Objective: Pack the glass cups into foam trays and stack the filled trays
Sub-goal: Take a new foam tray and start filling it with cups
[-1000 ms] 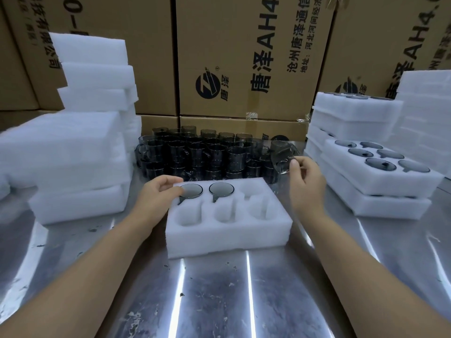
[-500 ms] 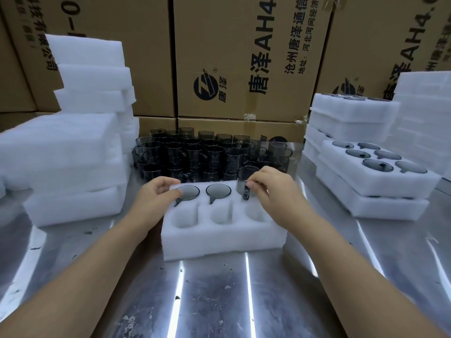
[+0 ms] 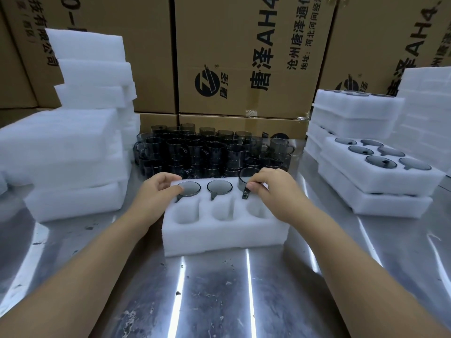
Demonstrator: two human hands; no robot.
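Head: right hand [image 3: 275, 191] pinches cup [image 3: 244, 178] at tray's [image 3: 224, 237] far edge, left hand [image 3: 156, 193] gripping corner.

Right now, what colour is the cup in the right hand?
The cup is see-through smoky grey, best seen in the head view.

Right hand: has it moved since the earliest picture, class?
Yes. The right hand went left, from right of the foam tray to over its back-right pocket, pinching a glass cup.

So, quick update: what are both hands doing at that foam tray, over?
Left hand grips foam tray at back-left corner. Right hand pinches third cup, partway seated at back right. Three front pockets empty; nothing in the way.
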